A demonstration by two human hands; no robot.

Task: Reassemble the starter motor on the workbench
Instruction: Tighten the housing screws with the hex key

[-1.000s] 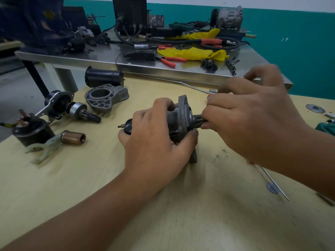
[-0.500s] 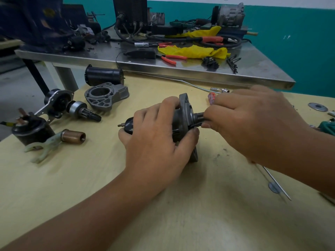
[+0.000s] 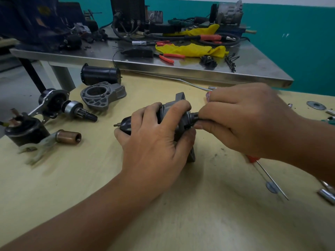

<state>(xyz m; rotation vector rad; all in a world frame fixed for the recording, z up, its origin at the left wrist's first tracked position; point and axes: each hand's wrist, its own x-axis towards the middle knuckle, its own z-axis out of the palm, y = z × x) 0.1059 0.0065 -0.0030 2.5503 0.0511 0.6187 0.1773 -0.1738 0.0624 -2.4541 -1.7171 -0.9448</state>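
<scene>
A grey starter housing with a dark rounded end (image 3: 178,113) lies sideways on the yellow workbench (image 3: 76,180). My left hand (image 3: 155,140) grips it from above, fingers wrapped over the body. My right hand (image 3: 241,118) pinches the dark shaft end (image 3: 193,119) that sticks out of the housing's right side. Loose starter parts lie to the left: a grey nose casting (image 3: 103,96), a black motor case (image 3: 100,74), a pinion drive assembly (image 3: 63,105), a solenoid (image 3: 25,130) and a copper plunger with fork (image 3: 67,137).
A red-handled screwdriver (image 3: 268,175) lies under my right forearm, with a washer (image 3: 316,105) and sockets (image 3: 327,195) at the right edge. Behind stands a steel table (image 3: 181,67) with pliers, yellow cloth, cables and hex keys.
My right hand's raised fingers have come down and closed over the shaft end. The left hand has kept its grip on the housing, which has barely moved.
</scene>
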